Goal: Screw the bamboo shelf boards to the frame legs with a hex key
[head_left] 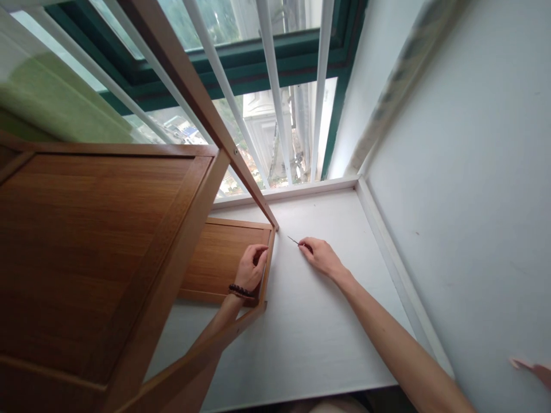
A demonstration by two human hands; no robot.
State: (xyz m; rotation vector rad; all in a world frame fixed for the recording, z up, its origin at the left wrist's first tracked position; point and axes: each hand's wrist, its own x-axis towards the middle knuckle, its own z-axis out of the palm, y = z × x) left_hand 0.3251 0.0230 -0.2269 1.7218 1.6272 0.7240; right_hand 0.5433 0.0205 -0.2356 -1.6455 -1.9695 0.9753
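A wooden shelf unit stands at the left, with a large upper panel (99, 241) and a smaller lower shelf (206, 252) joined by slanting wooden posts (245, 172). My left hand (252, 267), wearing a dark bead bracelet (241, 291), reaches in over the lower shelf. Its fingers are curled together against the shelf's right end rail (270, 269); whatever they pinch is hidden. To the right of that rail, my right hand (318, 255) is closed around a thin metal tool (293, 240). The tool's slim shaft points left toward the foot of the post, apart from it; its handle is mostly covered.
The unit rests on a white ledge (327, 321) bordered by a raised white edge (314, 189). White bars (271, 74) and a green-framed window (297, 54) rise behind. A white wall (482, 189) bounds the right; a green curtain (64, 97) hangs at upper left.
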